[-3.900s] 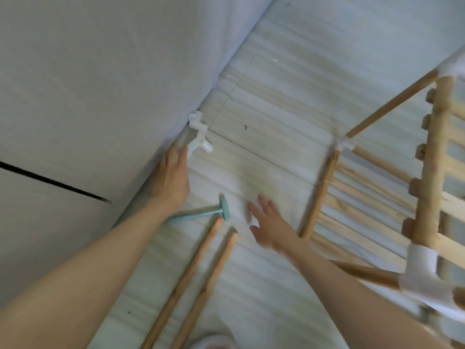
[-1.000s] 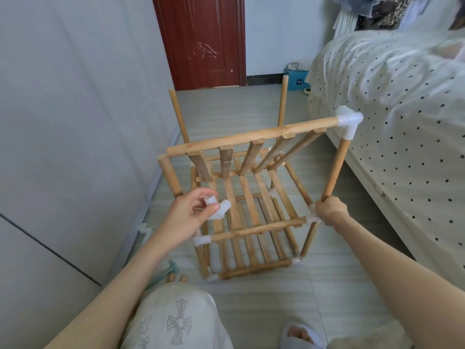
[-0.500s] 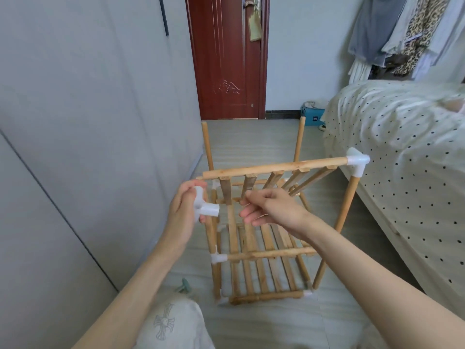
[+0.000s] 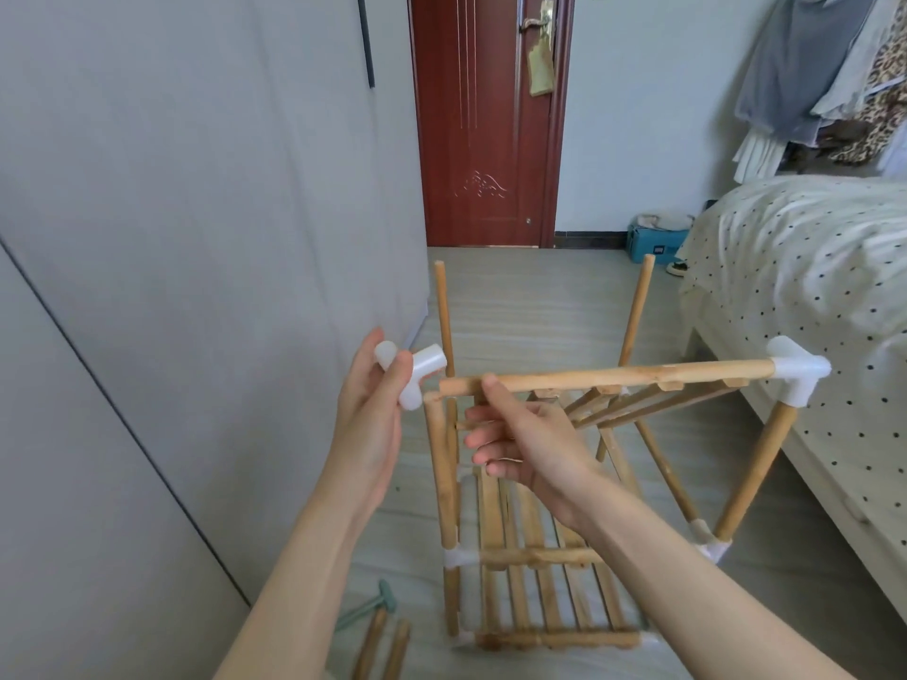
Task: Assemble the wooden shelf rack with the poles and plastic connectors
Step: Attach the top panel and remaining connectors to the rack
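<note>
Head cam, the only view I've got. I'm holding the white plastic connector (image 4: 412, 373) in my left hand (image 4: 370, 419), fingers and thumb curled round it, one open socket pointing at the bare end of the top rail (image 4: 603, 376) of the shelf rack (image 4: 535, 557). It sits just left of that rail end, close but not on yet, right above the near-left pole (image 4: 441, 478), which I reckon is the corner it has to cap. My right hand (image 4: 527, 446) reaches in just under the rail near that same end, fingers loosely curled with the fingertip against the wood; looks like it's steadying the rail so the socket can line up, though I can't tell if it truly grips anything. The far end of the rail already wears its own corner connector (image 4: 797, 373), so this side is the one left open.

Versus half a second ago: the connector has come up from beside the pole to rail height, and my right hand has shifted closer to the rail end. A teal mallet (image 4: 365, 608) and two spare poles (image 4: 383, 647) lie on the floor left of the rack's base.
</note>
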